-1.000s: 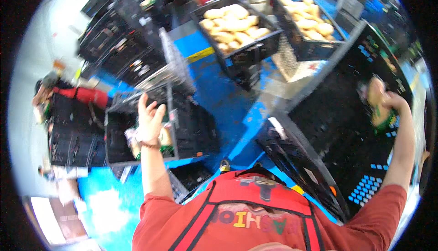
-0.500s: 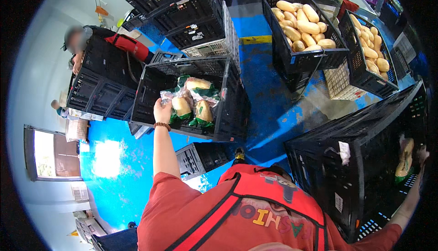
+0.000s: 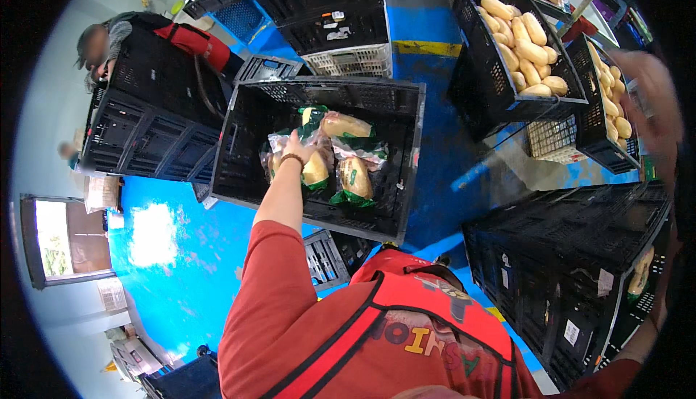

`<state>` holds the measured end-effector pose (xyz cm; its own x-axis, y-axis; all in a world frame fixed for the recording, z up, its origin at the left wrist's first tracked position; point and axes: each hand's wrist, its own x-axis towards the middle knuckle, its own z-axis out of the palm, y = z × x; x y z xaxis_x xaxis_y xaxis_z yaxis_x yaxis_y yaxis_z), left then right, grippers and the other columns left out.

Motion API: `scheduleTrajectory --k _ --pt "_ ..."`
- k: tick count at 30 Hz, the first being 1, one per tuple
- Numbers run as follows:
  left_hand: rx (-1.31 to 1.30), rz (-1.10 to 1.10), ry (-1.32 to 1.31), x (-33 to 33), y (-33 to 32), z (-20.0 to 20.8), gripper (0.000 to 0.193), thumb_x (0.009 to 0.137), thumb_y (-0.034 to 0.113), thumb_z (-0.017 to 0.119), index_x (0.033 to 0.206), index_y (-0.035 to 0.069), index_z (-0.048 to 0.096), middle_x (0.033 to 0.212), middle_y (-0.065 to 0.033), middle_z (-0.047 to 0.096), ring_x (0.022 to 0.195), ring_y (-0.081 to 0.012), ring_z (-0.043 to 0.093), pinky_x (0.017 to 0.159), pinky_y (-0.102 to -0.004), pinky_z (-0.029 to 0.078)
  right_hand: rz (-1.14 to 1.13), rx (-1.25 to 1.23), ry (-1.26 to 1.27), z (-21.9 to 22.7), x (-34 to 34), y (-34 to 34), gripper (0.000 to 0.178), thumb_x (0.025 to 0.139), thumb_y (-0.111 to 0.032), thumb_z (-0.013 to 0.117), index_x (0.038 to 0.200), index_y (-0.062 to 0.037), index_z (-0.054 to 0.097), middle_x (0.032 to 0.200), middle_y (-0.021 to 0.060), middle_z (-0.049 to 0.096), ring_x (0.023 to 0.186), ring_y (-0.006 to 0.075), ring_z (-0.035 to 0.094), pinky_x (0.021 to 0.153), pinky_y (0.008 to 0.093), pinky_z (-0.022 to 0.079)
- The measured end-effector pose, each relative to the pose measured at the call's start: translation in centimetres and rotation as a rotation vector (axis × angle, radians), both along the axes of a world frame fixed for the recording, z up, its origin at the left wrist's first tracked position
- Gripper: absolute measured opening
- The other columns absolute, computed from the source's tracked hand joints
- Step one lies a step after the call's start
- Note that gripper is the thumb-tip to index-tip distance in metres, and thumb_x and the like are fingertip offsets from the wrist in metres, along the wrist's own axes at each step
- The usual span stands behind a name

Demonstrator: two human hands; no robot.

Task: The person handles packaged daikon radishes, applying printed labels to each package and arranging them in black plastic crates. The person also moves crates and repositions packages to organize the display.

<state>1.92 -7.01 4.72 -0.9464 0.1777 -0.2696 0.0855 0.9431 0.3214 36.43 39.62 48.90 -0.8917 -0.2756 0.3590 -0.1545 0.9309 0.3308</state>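
My left hand [image 3: 299, 148], wearing a beaded bracelet, reaches into a black plastic crate [image 3: 250, 194] in front of me. Its fingers are closed on a bagged squash [image 3: 315, 171] in clear plastic with green print; part of the grip is hidden. Around it lie several more pale pieces in the same wrapping, including a bagged squash [image 3: 355, 179] to the right and another bagged squash [image 3: 348, 125] behind. At the far right my right hand [image 3: 649, 98] is raised, smeared by motion, in front of a crate of loose squash [image 3: 607, 101]; its fingers cannot be made out.
Another black crate of loose squash [image 3: 528, 43] stands at the back right. Stacked black crates [image 3: 558, 247] are at my right, with a wrapped squash [image 3: 641, 272] inside. More crate stacks [image 3: 333, 22] rise behind. A person [image 3: 98, 47] stands at the far left beside black crates [image 3: 145, 134].
My left hand has moved from the crate's left side farther in, among the wrapped squash. My right hand has risen from the right-hand crate. The whole view has shifted.
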Motion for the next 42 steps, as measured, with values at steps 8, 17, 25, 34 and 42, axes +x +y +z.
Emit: scheduleTrajectory --k 8,17,25,34,42 --pt "-0.305 -0.474 -0.108 4.0 8.0 5.8 0.029 0.085 0.015 0.046 0.101 0.004 0.067 0.098 -0.0197 0.066 0.094 -0.0328 0.064 0.079 -0.0408 0.052 0.193 0.007 -0.527 -12.1 -13.4 -15.1 0.020 0.074 -0.021 0.066 0.089 -0.0102 0.058 0.079 0.0034 0.057 0.079 0.0219 0.058 0.071 0.0361 0.045" --pt "0.338 -0.888 0.009 5.9 3.8 3.7 0.016 0.080 0.022 0.055 0.089 0.011 0.062 0.084 -0.0157 0.063 0.082 -0.0362 0.062 0.074 -0.0456 0.049 0.216 -0.476 -0.745 -28.6 -17.1 -23.1 0.025 0.074 -0.025 0.067 0.092 -0.0092 0.058 0.080 0.0091 0.062 0.080 0.0275 0.062 0.069 0.0390 0.051" --pt "-0.029 0.130 -0.113 -4.6 -6.9 0.0 0.080 0.069 0.045 0.073 0.131 0.005 0.043 0.118 -0.0202 0.057 0.111 -0.0336 0.054 0.095 -0.0384 0.044 -0.038 -0.589 -0.809 -35.0 -13.4 -24.9 0.024 0.077 -0.024 0.065 0.096 -0.0084 0.061 0.083 0.0083 0.064 0.083 0.0266 0.062 0.071 0.0389 0.049" --pt "-0.409 -0.596 -0.430 -4.6 -10.8 -6.7 0.023 0.074 0.032 0.066 0.088 0.013 0.069 0.088 -0.0106 0.068 0.087 -0.0262 0.064 0.080 -0.0373 0.050 -0.049 -0.578 -0.643 -35.6 -13.3 -25.2 0.021 0.077 -0.023 0.064 0.094 -0.0101 0.062 0.079 0.0046 0.062 0.078 0.0230 0.061 0.069 0.0363 0.047" --pt "0.252 -0.229 -0.131 -1.2 -13.1 3.3 0.026 0.079 0.026 0.062 0.097 0.007 0.066 0.091 -0.0163 0.066 0.090 -0.0332 0.062 0.082 -0.0397 0.048 -0.054 -1.015 -0.091 -34.5 -11.9 -23.5 0.026 0.078 -0.004 0.063 0.103 -0.0070 0.062 0.094 0.0100 0.063 0.085 0.0246 0.061 0.075 0.0335 0.049"
